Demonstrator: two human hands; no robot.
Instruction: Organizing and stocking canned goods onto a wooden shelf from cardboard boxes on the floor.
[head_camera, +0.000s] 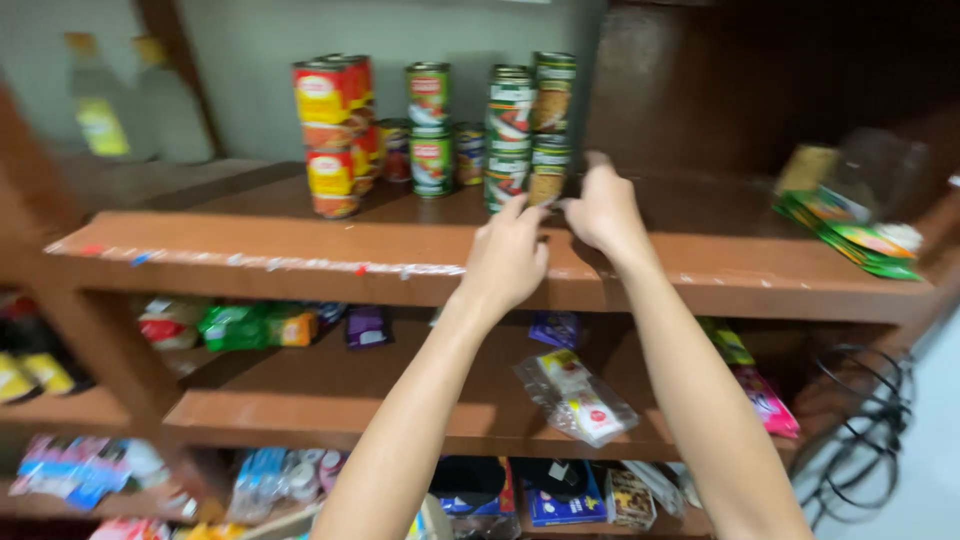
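Note:
Both my arms reach up to the top brown wooden shelf (250, 240). My left hand (507, 258) has its fingertips at the base of a stack of green-labelled cans (508, 120). My right hand (603, 208) touches the lowest can of the neighbouring stack (550, 110), fingers curled beside it. I cannot tell whether either hand grips a can. Further left stand red and yellow cans (330, 130) stacked high and two more green cans (430, 125).
Green sachets (850, 235) lie at the right end of the top shelf. The middle shelf (330, 405) holds snack packets (245, 325) and a clear plastic bag (580, 398). Lower shelves carry boxes and packets. A black wire rack (865, 420) stands at right. Bottles (100, 100) at far left.

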